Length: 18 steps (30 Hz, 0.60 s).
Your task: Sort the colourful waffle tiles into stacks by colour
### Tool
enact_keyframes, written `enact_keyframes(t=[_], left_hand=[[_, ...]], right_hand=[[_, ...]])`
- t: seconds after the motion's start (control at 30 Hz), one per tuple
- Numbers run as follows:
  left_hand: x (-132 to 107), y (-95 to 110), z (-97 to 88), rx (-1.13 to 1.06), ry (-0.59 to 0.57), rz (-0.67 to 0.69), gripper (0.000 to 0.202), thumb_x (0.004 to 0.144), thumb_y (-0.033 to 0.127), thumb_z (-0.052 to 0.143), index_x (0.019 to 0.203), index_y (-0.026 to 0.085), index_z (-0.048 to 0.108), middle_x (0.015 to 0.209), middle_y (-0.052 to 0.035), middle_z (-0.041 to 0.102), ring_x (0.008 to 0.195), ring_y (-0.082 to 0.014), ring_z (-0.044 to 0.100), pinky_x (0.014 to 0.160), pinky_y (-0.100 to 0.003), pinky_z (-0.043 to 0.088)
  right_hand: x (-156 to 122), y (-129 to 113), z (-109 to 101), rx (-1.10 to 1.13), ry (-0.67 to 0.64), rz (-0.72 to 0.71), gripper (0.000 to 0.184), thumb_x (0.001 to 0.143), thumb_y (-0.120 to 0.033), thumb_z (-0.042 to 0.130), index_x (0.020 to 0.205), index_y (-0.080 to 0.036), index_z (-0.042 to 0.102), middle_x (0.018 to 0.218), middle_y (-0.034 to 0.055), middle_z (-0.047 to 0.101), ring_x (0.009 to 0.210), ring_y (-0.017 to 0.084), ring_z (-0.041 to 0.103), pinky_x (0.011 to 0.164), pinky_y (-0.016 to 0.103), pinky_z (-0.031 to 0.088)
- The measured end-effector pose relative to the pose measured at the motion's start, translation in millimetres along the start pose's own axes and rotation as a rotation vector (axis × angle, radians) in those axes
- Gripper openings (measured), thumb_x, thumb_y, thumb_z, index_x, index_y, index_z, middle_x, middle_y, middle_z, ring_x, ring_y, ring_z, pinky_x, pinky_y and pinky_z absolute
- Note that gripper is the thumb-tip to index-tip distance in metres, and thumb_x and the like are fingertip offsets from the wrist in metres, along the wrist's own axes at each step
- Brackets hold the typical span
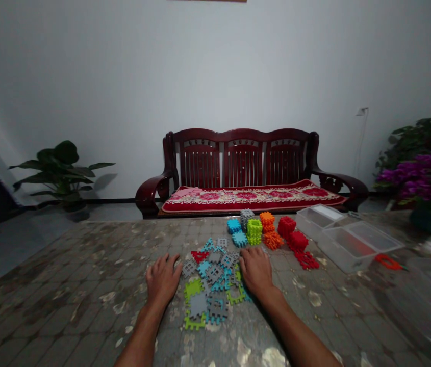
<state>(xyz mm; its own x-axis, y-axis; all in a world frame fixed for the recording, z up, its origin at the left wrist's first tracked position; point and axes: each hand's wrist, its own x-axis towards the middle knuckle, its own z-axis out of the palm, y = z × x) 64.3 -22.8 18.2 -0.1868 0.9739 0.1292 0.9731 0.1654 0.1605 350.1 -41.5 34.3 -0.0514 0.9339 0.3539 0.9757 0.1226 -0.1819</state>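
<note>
A loose pile of flat interlocking plastic building pieces (213,275) in grey, blue and lime green lies between my hands, with a red triangular piece (199,256) on its far left side. My left hand (162,279) rests palm down on the table just left of the pile, fingers apart and nothing in them. At the pile's right edge my right hand (255,269) lies palm down, its fingers extended and touching or covering some pieces. Behind it stand sorted stacks: blue (239,239), grey (246,219), lime green (254,232), orange (267,222) and red (287,227).
Clear plastic boxes (347,262) sit at the right, near orange-handled scissors (388,262) and a transparent lid or container (425,306). A patterned cloth (100,285) covers the table. Beyond stand a dark wooden bench (242,135), a potted plant (62,173) and purple flowers (425,176).
</note>
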Motion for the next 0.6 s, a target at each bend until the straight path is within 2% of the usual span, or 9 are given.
enact_keyframes(t=[0.13, 0.4, 0.6], left_hand=[[0.5, 0.5, 0.8, 0.001, 0.014, -0.003, 0.044, 0.100, 0.038, 0.040, 0.137, 0.029, 0.063, 0.151, -0.0097, 0.055, 0.142, -0.0297, 0.045, 0.119, -0.051, 0.028], [1.1, 0.8, 4.5, 0.010, 0.034, 0.008, 0.044, 0.101, 0.036, 0.038, 0.136, 0.029, 0.063, 0.151, -0.0093, 0.055, 0.142, -0.0285, 0.045, 0.119, -0.051, 0.027], [1.5, 0.6, 5.1, 0.001, 0.041, 0.010, 0.043, 0.100, 0.036, 0.041, 0.135, 0.028, 0.064, 0.150, -0.0100, 0.056, 0.140, -0.0289, 0.046, 0.118, -0.050, 0.028]], right_hand=[[2.8, -2.9, 0.7, -0.022, -0.047, 0.028, 0.024, 0.097, -0.035, 0.056, 0.101, -0.020, 0.074, 0.114, 0.0116, 0.071, 0.109, 0.030, 0.056, 0.091, 0.040, 0.036], [3.2, 6.7, 11.9, 0.150, -0.007, 0.114, 0.019, 0.087, -0.019, 0.059, 0.102, -0.019, 0.071, 0.101, 0.0079, 0.073, 0.102, 0.025, 0.058, 0.087, 0.033, 0.034], [0.2, 11.1, 24.0, 0.279, 0.080, 0.062, 0.017, 0.084, -0.015, 0.056, 0.096, -0.021, 0.067, 0.093, 0.0047, 0.070, 0.094, 0.022, 0.060, 0.082, 0.029, 0.037]])
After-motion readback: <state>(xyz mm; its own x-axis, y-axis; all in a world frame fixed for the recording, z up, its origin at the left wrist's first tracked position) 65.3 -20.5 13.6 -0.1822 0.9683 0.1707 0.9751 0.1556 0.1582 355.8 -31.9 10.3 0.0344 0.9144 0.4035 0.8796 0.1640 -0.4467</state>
